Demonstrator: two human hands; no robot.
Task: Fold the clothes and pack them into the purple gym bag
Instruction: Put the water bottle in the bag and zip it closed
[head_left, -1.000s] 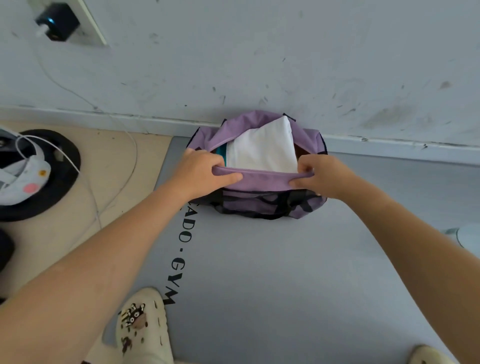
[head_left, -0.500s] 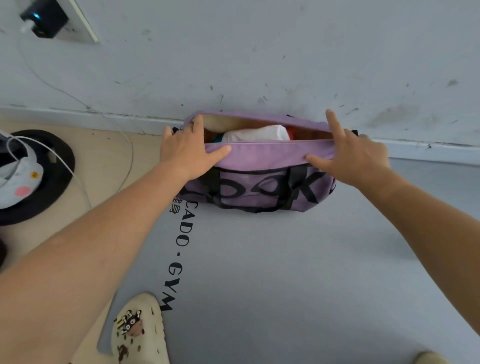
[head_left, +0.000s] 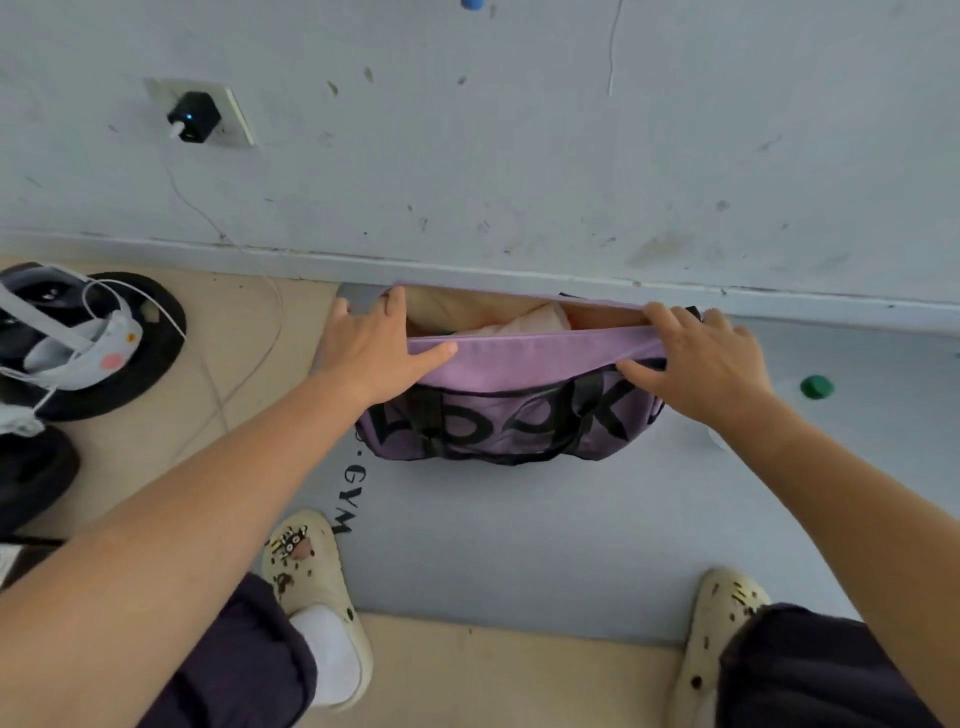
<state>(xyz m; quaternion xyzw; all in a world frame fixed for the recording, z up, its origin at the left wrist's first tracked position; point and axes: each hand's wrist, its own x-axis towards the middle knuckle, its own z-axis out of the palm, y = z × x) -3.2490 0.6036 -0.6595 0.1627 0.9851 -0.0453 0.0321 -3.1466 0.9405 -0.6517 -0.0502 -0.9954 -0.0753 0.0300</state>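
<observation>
Purple gym bag (head_left: 498, 364) with black lettering and black straps, pale, perhaps white or peach clothes (head_left: 519, 322) inside at 12 o'clock, grey mat (head_left: 519, 545) with black letters, cream clogs (head_left: 317, 582) speckled dark, green cap (head_left: 816, 387) at 3 o'clock, beige floor (head_left: 519, 675).

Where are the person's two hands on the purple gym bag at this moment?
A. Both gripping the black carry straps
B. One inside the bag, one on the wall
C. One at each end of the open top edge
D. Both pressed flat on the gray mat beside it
C: the left hand holds the left end and the right hand the right end of the open top of the purple gym bag, with pale clothes visible inside.
</observation>
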